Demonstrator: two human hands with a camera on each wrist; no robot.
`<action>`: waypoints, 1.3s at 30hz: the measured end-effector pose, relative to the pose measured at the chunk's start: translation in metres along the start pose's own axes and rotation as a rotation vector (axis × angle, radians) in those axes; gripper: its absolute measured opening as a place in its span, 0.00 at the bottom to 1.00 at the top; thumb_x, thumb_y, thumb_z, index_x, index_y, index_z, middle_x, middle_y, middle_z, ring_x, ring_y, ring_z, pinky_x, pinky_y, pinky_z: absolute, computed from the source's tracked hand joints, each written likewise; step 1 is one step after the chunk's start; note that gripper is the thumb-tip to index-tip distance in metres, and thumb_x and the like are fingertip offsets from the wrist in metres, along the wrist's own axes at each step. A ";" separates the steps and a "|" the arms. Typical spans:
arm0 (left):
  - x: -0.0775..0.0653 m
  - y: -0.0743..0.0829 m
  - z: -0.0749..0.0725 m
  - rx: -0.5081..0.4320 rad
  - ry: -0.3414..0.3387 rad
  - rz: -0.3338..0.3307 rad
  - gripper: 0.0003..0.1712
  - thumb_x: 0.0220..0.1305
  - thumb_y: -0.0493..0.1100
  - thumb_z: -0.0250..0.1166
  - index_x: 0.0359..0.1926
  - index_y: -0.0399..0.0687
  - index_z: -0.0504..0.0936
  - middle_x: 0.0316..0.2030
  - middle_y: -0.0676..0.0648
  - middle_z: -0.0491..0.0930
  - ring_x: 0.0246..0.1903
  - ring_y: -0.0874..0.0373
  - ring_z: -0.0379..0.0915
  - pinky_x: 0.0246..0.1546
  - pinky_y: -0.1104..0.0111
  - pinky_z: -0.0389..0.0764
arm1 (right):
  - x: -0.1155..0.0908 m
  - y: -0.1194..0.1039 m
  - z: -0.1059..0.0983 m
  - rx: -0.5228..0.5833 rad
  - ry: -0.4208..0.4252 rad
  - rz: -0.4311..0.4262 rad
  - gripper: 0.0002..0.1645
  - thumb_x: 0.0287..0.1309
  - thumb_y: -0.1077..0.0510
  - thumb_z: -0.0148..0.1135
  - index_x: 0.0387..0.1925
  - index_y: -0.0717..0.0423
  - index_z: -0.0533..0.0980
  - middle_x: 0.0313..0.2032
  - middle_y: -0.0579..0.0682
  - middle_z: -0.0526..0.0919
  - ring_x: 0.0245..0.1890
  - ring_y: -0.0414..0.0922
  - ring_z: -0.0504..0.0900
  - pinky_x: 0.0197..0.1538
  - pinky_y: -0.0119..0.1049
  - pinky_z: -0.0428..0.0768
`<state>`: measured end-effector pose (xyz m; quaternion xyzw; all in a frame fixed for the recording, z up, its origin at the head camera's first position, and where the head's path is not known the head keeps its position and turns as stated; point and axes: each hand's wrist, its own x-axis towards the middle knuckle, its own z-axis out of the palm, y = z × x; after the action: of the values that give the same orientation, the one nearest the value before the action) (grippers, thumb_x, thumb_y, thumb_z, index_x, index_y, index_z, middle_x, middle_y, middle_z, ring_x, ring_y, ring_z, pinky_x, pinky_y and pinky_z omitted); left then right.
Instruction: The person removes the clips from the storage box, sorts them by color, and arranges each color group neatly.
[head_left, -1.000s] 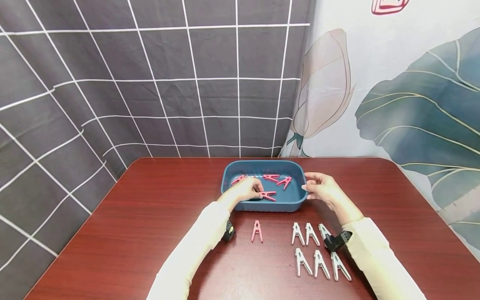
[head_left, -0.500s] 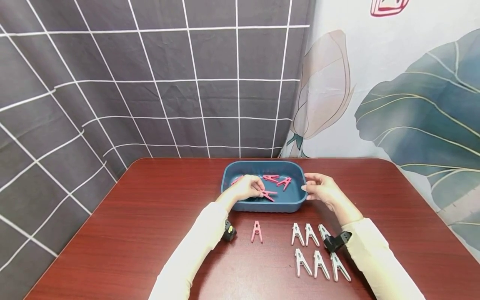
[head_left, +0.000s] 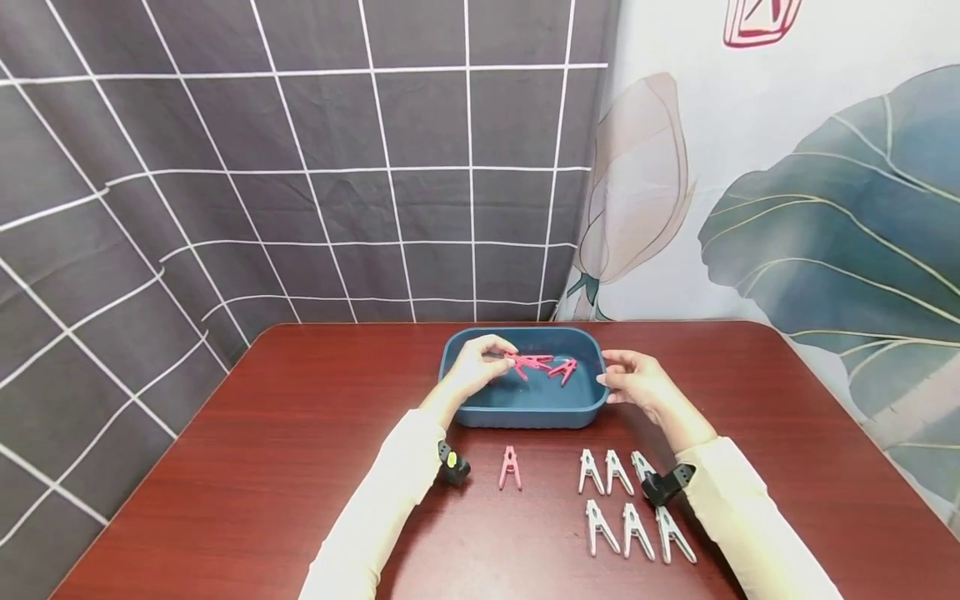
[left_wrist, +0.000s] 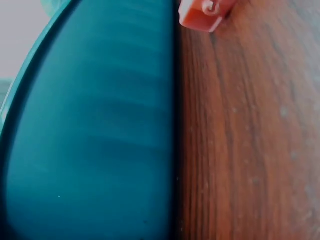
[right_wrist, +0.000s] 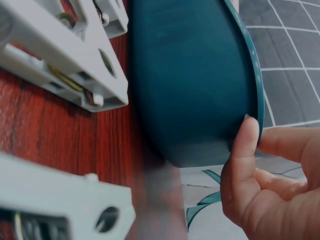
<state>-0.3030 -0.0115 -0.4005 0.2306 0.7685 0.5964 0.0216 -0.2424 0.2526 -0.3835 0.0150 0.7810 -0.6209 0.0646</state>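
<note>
Pink is the colour of the held clip [head_left: 521, 363], which the left hand [head_left: 471, 371] pinches between thumb and fingers. It is inside the blue box [head_left: 525, 419]. Think of the head view as a clock, with the middle of the box as its centre. The left hand reaches in from 9 o'clock, and its clip is close to the centre, toward 12. A second pink clip [head_left: 542, 358] is just beside it, toward 1 o'clock; I cannot tell if the two touch. A third pink clip [head_left: 564, 370] lies in the box at 3 o'clock.

The right hand [head_left: 636, 385] is out at 3 o'clock, gripping the end of the box by its edge. The hands are apart, with the box between them.

On the table [head_left: 322, 400], a lone pink clip [head_left: 510, 462] lies at 6 o'clock. Six white clips [head_left: 632, 520] lie between 4 and 5 o'clock, in two rows of three.

The step in hand looks like picking up a pink clip while the other hand steadies the box. The next move, I think, calls for a firm pinch, a gentle pull away from the clip beside it, and a still right hand so the box does not slide.
</note>
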 end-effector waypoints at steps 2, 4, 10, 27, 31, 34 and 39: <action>-0.001 0.001 0.000 -0.092 0.037 -0.022 0.13 0.58 0.29 0.63 0.45 0.28 0.78 0.39 0.33 0.79 0.36 0.41 0.81 0.36 0.62 0.84 | 0.000 0.001 0.000 -0.002 0.002 0.003 0.36 0.60 0.69 0.56 0.66 0.75 0.55 0.32 0.48 0.74 0.24 0.36 0.78 0.29 0.28 0.82; 0.000 0.001 -0.001 -0.188 0.077 -0.032 0.15 0.58 0.27 0.61 0.47 0.27 0.76 0.37 0.36 0.78 0.35 0.45 0.82 0.41 0.57 0.83 | 0.000 0.001 0.001 -0.007 0.001 0.002 0.36 0.60 0.69 0.56 0.66 0.75 0.55 0.31 0.48 0.74 0.25 0.37 0.79 0.29 0.29 0.82; -0.003 0.010 -0.010 -0.312 0.123 -0.020 0.20 0.61 0.29 0.60 0.54 0.27 0.71 0.35 0.46 0.77 0.30 0.64 0.79 0.43 0.54 0.81 | 0.001 0.001 0.000 -0.009 0.007 0.000 0.35 0.59 0.69 0.56 0.66 0.75 0.55 0.30 0.47 0.74 0.23 0.36 0.78 0.29 0.29 0.82; -0.066 0.046 -0.009 -0.329 -0.135 -0.132 0.20 0.62 0.31 0.59 0.53 0.22 0.70 0.33 0.53 0.80 0.33 0.64 0.80 0.42 0.54 0.82 | 0.000 0.001 -0.001 -0.027 0.002 -0.013 0.35 0.60 0.69 0.55 0.66 0.75 0.55 0.30 0.48 0.74 0.22 0.36 0.77 0.30 0.29 0.82; -0.087 0.047 -0.004 -0.353 -0.203 -0.178 0.21 0.62 0.30 0.59 0.52 0.18 0.68 0.32 0.52 0.80 0.33 0.63 0.79 0.40 0.55 0.83 | 0.000 0.002 -0.001 -0.023 0.009 -0.008 0.34 0.60 0.69 0.55 0.66 0.74 0.56 0.31 0.48 0.74 0.24 0.36 0.78 0.30 0.29 0.82; -0.102 0.046 -0.002 -0.327 -0.250 -0.203 0.20 0.62 0.30 0.59 0.51 0.18 0.68 0.32 0.51 0.79 0.32 0.63 0.78 0.39 0.56 0.83 | 0.001 0.003 -0.001 -0.013 0.002 -0.005 0.34 0.61 0.68 0.55 0.66 0.74 0.55 0.32 0.49 0.73 0.25 0.37 0.78 0.31 0.29 0.83; -0.123 0.043 0.000 -0.326 -0.313 -0.245 0.21 0.61 0.31 0.60 0.50 0.17 0.68 0.32 0.51 0.80 0.31 0.64 0.78 0.38 0.57 0.83 | 0.001 0.003 -0.002 0.013 0.002 0.011 0.35 0.61 0.68 0.55 0.67 0.73 0.55 0.32 0.48 0.72 0.26 0.38 0.79 0.30 0.30 0.83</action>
<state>-0.1791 -0.0505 -0.3900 0.2188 0.6716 0.6624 0.2495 -0.2428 0.2548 -0.3859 0.0206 0.7769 -0.6257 0.0671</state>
